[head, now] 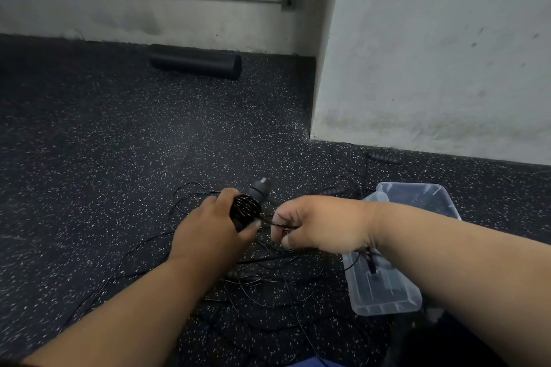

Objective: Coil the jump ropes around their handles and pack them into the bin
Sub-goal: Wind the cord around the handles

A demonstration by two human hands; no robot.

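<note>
Black thin cord (246,208) wraps tightly around the jump-rope handles (258,189) gripped in the left hand (213,225); the right hand (320,225) pinches its loose strand.

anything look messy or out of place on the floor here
Yes. Loose jump rope cord lies in a tangled sprawl on the floor beneath both hands, not coiled. A spare handle lies apart by the wall. The clear bin sits at a skewed angle. Only the handle in the left hand is partly wound.
</note>
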